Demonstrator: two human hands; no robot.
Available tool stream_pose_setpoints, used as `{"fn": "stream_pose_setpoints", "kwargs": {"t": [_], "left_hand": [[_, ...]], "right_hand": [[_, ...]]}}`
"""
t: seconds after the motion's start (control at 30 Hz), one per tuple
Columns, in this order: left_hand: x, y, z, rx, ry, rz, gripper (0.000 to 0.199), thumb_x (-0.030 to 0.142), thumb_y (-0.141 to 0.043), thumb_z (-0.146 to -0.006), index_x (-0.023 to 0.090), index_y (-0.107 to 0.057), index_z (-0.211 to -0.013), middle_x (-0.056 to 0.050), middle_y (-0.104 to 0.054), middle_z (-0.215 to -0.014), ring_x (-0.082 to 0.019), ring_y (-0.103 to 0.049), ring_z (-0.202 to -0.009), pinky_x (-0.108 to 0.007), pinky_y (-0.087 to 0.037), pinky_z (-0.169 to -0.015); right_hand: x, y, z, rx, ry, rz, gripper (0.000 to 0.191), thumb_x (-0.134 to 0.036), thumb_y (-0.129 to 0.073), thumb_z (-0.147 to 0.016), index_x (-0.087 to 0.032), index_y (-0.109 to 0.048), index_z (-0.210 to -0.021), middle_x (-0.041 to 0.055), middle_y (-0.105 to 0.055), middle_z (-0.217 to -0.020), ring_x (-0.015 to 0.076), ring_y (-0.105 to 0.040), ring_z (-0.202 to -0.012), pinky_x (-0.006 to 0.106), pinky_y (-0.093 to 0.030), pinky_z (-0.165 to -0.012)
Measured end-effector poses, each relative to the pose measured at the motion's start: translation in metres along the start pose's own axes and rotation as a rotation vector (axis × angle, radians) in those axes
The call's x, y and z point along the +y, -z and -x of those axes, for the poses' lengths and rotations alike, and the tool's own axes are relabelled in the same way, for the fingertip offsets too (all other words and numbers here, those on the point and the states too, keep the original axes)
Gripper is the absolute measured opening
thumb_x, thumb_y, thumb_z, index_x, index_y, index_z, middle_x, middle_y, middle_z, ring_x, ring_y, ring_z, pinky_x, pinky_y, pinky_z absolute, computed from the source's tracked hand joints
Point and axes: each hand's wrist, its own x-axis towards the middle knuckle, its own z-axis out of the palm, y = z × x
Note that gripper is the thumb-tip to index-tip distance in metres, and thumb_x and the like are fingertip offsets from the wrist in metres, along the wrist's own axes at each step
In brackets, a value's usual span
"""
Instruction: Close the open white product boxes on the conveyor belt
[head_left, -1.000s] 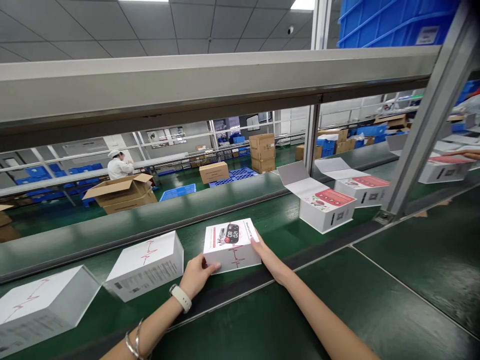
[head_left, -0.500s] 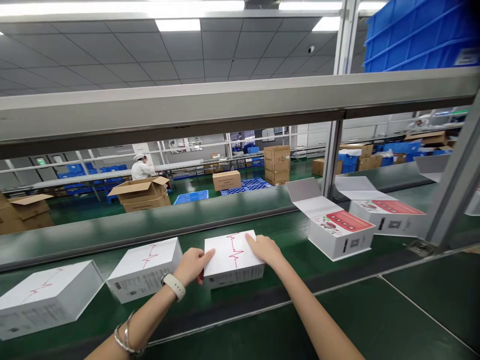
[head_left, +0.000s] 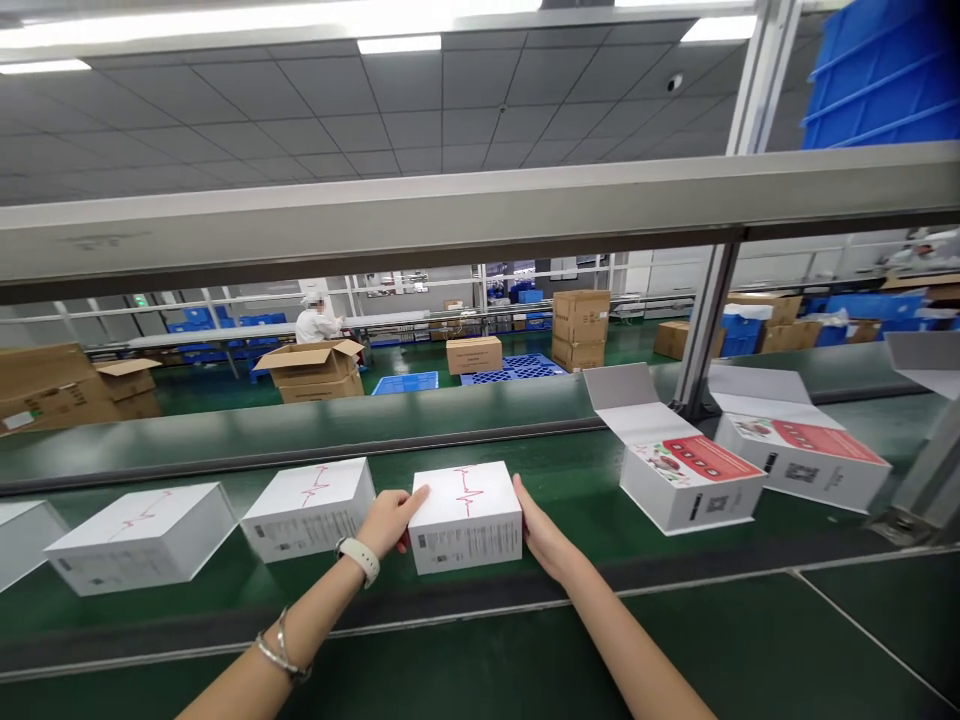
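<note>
A closed white carton (head_left: pixel 466 522) with a red zigzag line on its lid sits on the green conveyor belt before me. My left hand (head_left: pixel 391 520) grips its left side, thumb at the top edge and the other fingers mostly hidden along the side. Against the right side lies my right hand (head_left: pixel 541 532), its fingers fairly straight, so the carton is held between both hands. Just left of it stands another closed white carton (head_left: pixel 309 510), and a similar closed carton (head_left: pixel 142 540) is farther left. To the right is a white carton with its lid raised (head_left: pixel 691 485), showing a red printed panel.
A second open-lidded carton (head_left: pixel 806 455) is beside a metal post (head_left: pixel 709 325) at right. A metal beam (head_left: pixel 450 215) crosses above the belt. Beyond are brown cardboard boxes (head_left: pixel 581 330), a blue pallet (head_left: pixel 514 370) and a person in white (head_left: pixel 318 322).
My right hand has shifted from the carton's top right edge down to its right side. The carton now sits squarer, with its front more visible. The camera view has turned left.
</note>
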Motion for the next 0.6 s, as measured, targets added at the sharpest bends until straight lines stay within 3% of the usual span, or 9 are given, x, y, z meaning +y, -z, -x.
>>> {"fn": "stream_pose_setpoints", "kwargs": {"t": [0.1,0.17,0.23,0.3,0.4,0.5,0.6], "left_hand": [[-0.019,0.008,0.017,0.026,-0.004,0.096,0.060,0.071,-0.032,-0.071,0.016,-0.051,-0.060,-0.006,-0.058,-0.059,-0.022,-0.057,-0.055,-0.028,-0.043,-0.041],[-0.046,0.023,0.045,0.109,-0.042,0.138,0.061,0.067,-0.028,-0.076,0.014,-0.059,-0.076,-0.010,-0.062,-0.082,-0.026,-0.059,-0.076,-0.034,-0.049,-0.058],[-0.081,0.043,0.087,0.278,-0.133,0.113,0.057,0.060,-0.028,-0.080,0.014,-0.058,-0.098,-0.011,-0.057,-0.107,-0.027,-0.052,-0.100,-0.039,-0.043,-0.084],[-0.113,0.061,0.133,0.392,-0.235,0.008,0.051,0.051,-0.031,-0.084,0.016,-0.050,-0.116,-0.010,-0.046,-0.124,-0.025,-0.039,-0.117,-0.041,-0.029,-0.100],[-0.133,0.067,0.186,0.280,-0.349,-0.208,0.047,0.045,-0.033,-0.087,0.024,-0.038,-0.128,-0.004,-0.033,-0.136,-0.024,-0.025,-0.126,-0.044,-0.023,-0.104],[-0.126,0.047,0.208,0.046,-0.383,-0.302,0.050,0.048,-0.034,-0.085,0.026,-0.035,-0.130,-0.003,-0.024,-0.139,-0.028,-0.017,-0.128,-0.051,-0.017,-0.103],[-0.119,0.020,0.215,-0.121,-0.332,-0.125,0.060,0.054,-0.035,-0.083,0.020,-0.032,-0.132,-0.006,-0.024,-0.138,-0.029,-0.019,-0.127,-0.050,-0.012,-0.105]], "right_hand": [[0.017,-0.020,0.018,0.030,0.054,-0.023,0.070,-0.068,-0.024,-0.078,-0.020,-0.044,-0.125,0.0053,-0.047,-0.126,0.0224,-0.038,-0.119,0.037,-0.029,-0.098],[0.034,-0.051,0.028,0.155,0.110,0.096,0.074,-0.068,-0.027,-0.077,-0.019,-0.034,-0.131,0.0048,-0.034,-0.135,0.0221,-0.027,-0.125,0.037,-0.023,-0.102],[0.054,-0.093,0.038,0.326,0.144,0.288,0.079,-0.069,-0.030,-0.075,-0.019,-0.022,-0.136,0.0028,-0.018,-0.141,0.0226,-0.012,-0.130,0.039,-0.013,-0.105],[0.076,-0.132,0.047,0.453,0.168,0.487,0.084,-0.069,-0.030,-0.075,-0.016,-0.014,-0.137,0.0026,-0.007,-0.143,0.0225,0.000,-0.130,0.040,-0.003,-0.106],[0.101,-0.163,0.057,0.551,0.216,0.680,0.090,-0.070,-0.022,-0.075,-0.006,-0.010,-0.137,0.0088,-0.003,-0.143,0.0210,0.003,-0.130,0.038,0.004,-0.106],[0.113,-0.172,0.070,0.617,0.234,0.672,0.091,-0.070,-0.019,-0.075,-0.004,-0.009,-0.137,0.0098,-0.002,-0.143,0.0206,0.004,-0.130,0.038,0.006,-0.106],[0.118,-0.195,0.095,0.479,0.213,0.489,0.081,-0.066,-0.022,-0.078,-0.011,-0.013,-0.137,0.0048,-0.006,-0.143,0.0214,-0.004,-0.131,0.040,-0.006,-0.107]]}}
